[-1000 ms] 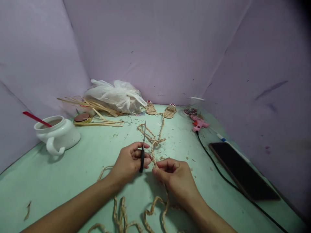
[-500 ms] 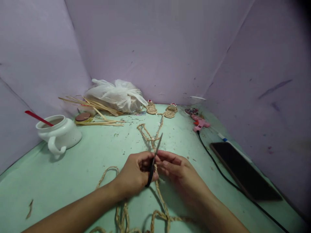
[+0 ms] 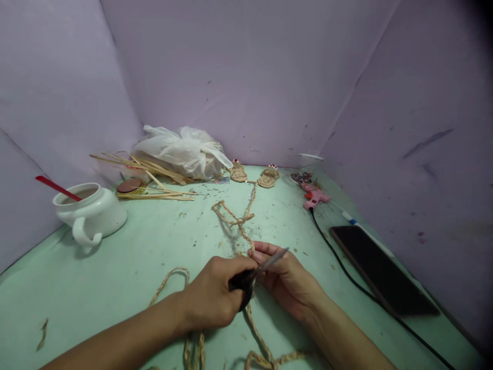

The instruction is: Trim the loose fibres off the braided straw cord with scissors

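My left hand [image 3: 215, 295] is closed around the black handles of a pair of scissors [image 3: 254, 275], whose blades point right over my other hand. My right hand [image 3: 285, 277] lies just right of it, fingers curled round a braided straw rope [image 3: 234, 218]. The rope runs away from my hands across the green table [image 3: 131, 257] toward two small woven sandals [image 3: 254, 176] at the back. More of the braid loops below my wrists near the front edge.
A white pot [image 3: 90, 213] with a red stick stands at the left. Straw strips [image 3: 150, 177] and a plastic bag [image 3: 183, 151] lie at the back. A pink glue gun [image 3: 314, 195] with a black cord and a dark phone [image 3: 381, 270] lie at the right.
My left hand has drawn nearer and turned the scissors from upright to pointing right across my right hand. My right hand slid up the braid and the far loops shifted a little.
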### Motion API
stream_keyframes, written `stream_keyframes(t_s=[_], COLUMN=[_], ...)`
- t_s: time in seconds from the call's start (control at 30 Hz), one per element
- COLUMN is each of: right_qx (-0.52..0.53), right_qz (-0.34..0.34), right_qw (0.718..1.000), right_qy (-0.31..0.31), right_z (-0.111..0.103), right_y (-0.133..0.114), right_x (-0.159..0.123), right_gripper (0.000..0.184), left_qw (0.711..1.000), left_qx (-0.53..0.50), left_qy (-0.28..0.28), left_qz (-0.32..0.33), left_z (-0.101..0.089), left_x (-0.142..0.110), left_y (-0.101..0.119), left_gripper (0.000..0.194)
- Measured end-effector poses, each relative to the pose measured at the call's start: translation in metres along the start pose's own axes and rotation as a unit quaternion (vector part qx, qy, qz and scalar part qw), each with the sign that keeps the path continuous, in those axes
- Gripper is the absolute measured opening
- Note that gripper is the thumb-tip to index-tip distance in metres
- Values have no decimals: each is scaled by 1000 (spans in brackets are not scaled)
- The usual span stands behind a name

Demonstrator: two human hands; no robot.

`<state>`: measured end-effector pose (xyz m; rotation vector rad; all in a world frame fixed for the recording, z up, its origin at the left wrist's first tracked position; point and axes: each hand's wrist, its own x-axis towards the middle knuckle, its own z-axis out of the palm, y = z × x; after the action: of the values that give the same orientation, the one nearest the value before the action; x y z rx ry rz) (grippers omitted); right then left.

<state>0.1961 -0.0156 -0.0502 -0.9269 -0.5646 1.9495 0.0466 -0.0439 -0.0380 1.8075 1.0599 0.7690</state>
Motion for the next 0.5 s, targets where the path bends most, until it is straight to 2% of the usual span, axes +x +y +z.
stream_keyframes(t_s=[0.07,0.17,0.23,0.3,0.4,0.5], right_qx=[2,0,-7,-19,-59,-115], right_qz=[13,28,27,27,30,34], right_qw=[1000,999,999,998,995,991], right_qy=[-13,-29,-36,-51,-69,-53], right_z=[-1,0,1,3,6,7], right_y=[-2,-3,-2,-1,1,4], right_x=[1,2,1,-1,-5,-6], right_gripper=[31,31,28,27,30,34], left_qw=[997,968,946,930,912,900], left_qx=[-54,-153,-205,-238,-291,-321], left_qy=[50,165,195,199,213,252], left_qz=[-36,-112,-161,-194,-195,-153], left_z=[-4,-12,-17,-19,-20,-21], left_x=[3,10,14,17,18,19], left_y=[-1,-5,-8,-10,-13,-16], left_gripper=[14,27,33,36,39,41])
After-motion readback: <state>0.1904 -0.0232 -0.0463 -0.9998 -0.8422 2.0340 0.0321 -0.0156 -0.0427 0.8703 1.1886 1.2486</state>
